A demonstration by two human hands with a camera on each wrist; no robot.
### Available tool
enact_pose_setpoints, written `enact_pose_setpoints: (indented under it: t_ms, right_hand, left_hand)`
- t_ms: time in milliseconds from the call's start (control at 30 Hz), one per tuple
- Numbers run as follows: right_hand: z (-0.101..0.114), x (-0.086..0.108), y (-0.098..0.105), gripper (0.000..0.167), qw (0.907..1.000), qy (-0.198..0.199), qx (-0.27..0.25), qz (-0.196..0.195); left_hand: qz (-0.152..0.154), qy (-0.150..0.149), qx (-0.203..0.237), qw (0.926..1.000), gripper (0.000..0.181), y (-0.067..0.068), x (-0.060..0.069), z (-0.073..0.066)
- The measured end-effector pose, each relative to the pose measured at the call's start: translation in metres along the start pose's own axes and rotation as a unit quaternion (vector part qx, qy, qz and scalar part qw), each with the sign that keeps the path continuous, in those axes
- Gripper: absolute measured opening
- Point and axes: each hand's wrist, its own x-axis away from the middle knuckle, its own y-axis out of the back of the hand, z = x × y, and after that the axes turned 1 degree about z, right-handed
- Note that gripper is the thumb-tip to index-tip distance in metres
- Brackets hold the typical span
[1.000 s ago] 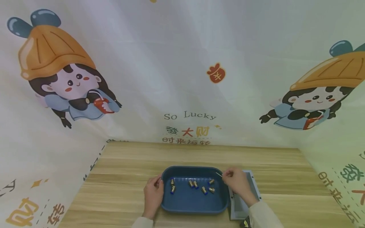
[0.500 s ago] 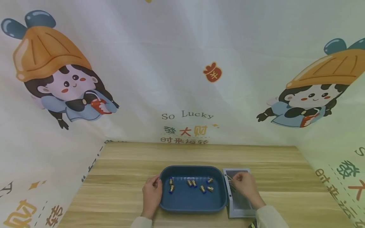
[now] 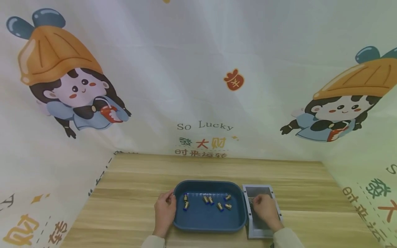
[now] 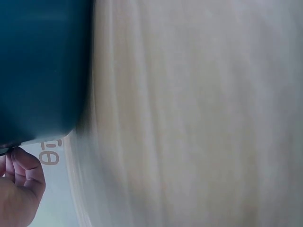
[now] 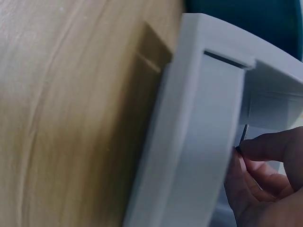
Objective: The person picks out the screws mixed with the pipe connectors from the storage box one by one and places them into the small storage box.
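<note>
In the head view my left hand (image 3: 165, 210) grips the left rim of a dark blue tray (image 3: 211, 222); the left wrist view shows its fingers curled at the edge of the tray (image 4: 42, 71). Several brass fittings with blue ends (image 3: 220, 206) lie scattered inside. At the tray's right side, my right hand (image 3: 264, 208) is over a grey box (image 3: 258, 233). Thin metal rods (image 3: 251, 199) show beside its fingertips. In the right wrist view, thumb and fingers pinch a thin dark metal rod (image 5: 244, 134) inside the box (image 5: 208, 109); its lower end is hidden.
The tray and box stand side by side on a wood-grain table (image 3: 139, 193). A printed cloth (image 3: 198, 86) hangs behind the table and along both sides. The box's raised wall (image 5: 189, 156) stands beside the right fingers.
My right hand has moved from the blue tray's right rim, with a thin rod in its fingers, rightward and then down to the grey box. The left hand stays at the tray.
</note>
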Motion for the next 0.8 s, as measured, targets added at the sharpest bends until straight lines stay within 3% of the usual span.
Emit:
enact_pose_setpoints:
  t_ms: [500,800]
  right_hand:
    - [-0.01,0.002,-0.011,0.01,0.9991,-0.017,0.039,0.004]
    - [-0.013,0.003,-0.008,0.006,0.999,-0.023,0.039,0.0]
  left_hand:
    - [0.002,0.026,0.005,0.9997,0.026,-0.002,0.005,0.001]
    - [-0.009,0.002,0.011,0.9999,0.024,-0.004,0.005,-0.004]
